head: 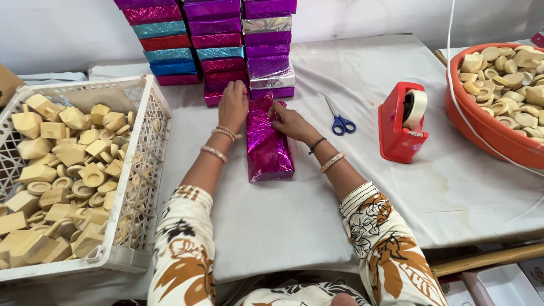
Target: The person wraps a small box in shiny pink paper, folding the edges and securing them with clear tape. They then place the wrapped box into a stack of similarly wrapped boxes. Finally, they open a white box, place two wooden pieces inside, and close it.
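Left hand [233,105] lies flat, fingers together, beside a magenta foil-wrapped box [268,141]; right hand [286,120] pinches the box's far end. The box lies mid-counter [317,209] — blue scissors [339,120] and a red tape dispenser [401,122] to its right.

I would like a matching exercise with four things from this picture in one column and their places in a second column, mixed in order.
Things:
1. scissors
2. tape dispenser
3. white crate
4. magenta box

Places:
A. far left, full of wooden pieces
B. under both hands
C. just right of the right hand
D. beside the orange tub

Pairs: 1-C, 2-D, 3-A, 4-B. The left hand rests at the box's far end.
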